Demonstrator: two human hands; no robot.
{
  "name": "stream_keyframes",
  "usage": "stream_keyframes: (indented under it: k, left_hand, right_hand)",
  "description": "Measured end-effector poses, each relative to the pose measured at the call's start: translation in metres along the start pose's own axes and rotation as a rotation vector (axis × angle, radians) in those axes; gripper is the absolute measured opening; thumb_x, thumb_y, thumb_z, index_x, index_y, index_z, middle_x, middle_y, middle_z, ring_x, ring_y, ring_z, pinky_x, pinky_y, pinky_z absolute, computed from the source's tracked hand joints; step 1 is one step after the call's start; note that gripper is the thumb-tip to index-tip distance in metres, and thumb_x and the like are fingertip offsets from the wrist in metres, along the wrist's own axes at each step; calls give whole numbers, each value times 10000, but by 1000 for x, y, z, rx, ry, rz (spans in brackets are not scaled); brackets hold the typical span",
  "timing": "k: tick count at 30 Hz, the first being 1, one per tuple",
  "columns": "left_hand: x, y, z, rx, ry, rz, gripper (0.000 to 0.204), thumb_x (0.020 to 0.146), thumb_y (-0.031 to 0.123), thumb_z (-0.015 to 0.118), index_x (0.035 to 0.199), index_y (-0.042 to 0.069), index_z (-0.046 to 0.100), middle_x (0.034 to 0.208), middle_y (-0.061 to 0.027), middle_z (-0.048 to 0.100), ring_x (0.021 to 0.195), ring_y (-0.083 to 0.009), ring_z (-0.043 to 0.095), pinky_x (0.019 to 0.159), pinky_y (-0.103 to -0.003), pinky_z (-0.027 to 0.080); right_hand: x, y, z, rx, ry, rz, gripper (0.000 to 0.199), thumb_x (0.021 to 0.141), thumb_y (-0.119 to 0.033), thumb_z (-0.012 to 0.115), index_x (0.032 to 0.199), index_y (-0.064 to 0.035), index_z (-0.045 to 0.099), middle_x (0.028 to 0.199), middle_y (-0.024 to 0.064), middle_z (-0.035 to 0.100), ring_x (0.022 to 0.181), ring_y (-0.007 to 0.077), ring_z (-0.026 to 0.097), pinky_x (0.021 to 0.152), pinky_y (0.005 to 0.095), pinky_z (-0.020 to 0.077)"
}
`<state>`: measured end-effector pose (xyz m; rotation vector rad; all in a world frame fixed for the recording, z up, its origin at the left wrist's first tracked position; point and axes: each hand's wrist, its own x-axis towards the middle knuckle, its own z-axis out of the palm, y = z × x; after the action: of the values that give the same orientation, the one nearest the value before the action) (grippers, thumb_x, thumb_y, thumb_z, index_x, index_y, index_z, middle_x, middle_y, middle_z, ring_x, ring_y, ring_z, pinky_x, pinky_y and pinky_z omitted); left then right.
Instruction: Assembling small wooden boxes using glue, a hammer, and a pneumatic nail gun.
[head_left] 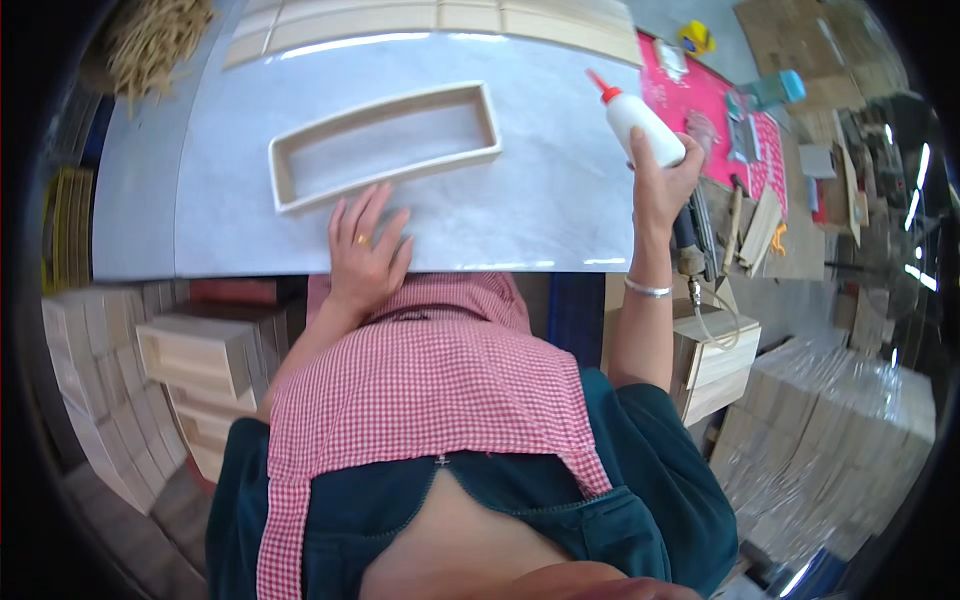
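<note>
A long, narrow wooden frame (390, 185) lies on the pale table, its inside showing the tabletop. My left hand (370, 243) rests with spread fingers at the frame's near side, the fingertips at or just touching its edge. In my right hand (664, 178) is a white squeeze bottle (645, 128) with a red cap and a thin red nozzle. The bottle is tilted, nozzle pointing up and to the left, over the table's right part and away from the frame.
Pale wooden boards (400, 22) lie along the table's far edge. A pink sheet (690, 115) with small items is at the right, near an air tool (690, 235) with a hose. Wooden boxes (195, 355) are stacked at lower left; wrapped stacks (820, 440) stand at lower right.
</note>
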<state>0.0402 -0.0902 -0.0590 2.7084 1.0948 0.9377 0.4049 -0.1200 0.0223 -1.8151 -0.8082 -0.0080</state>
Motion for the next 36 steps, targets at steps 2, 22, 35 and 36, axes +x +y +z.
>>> stream_keyframes:
  k: [2, 22, 35, 36]
  left_hand:
    - [3, 3, -6, -8, -7, 22, 341, 851, 170, 707, 1177, 71, 683, 1470, -162, 502, 1370, -309, 457, 1166, -527, 314]
    - [85, -27, -25, 256, -484, -46, 351, 836, 95, 725, 1184, 88, 682, 1223, -100, 639, 1218, -308, 561, 1126, -515, 349]
    - [82, -34, -39, 271, -535, -87, 199, 857, 110, 711, 1052, 70, 699, 1081, -95, 680, 1054, -287, 590, 993, -408, 420]
    - [80, -34, -41, 273, -527, -90, 199, 857, 110, 711, 1052, 70, 699, 1081, -95, 680, 1054, -287, 590, 993, -408, 420]
  right_hand:
    - [42, 33, -4, -149, 90, -99, 549, 757, -314, 846, 1030, 14, 500, 952, 165, 568, 834, 249, 592, 774, 361, 515]
    - [46, 205, -171, -1335, 199, -373, 289, 829, -110, 672, 1107, -50, 627, 1015, 174, 665, 861, 367, 634, 809, 411, 512]
    - [-321, 189, -411, -905, 416, 1415, 793, 805, -589, 714, 1156, 121, 670, 1108, 270, 711, 1037, 405, 689, 895, 449, 548]
    - [-325, 194, -410, -899, 416, 1408, 793, 805, -589, 714, 1156, 121, 670, 1108, 270, 711, 1037, 405, 689, 895, 449, 548]
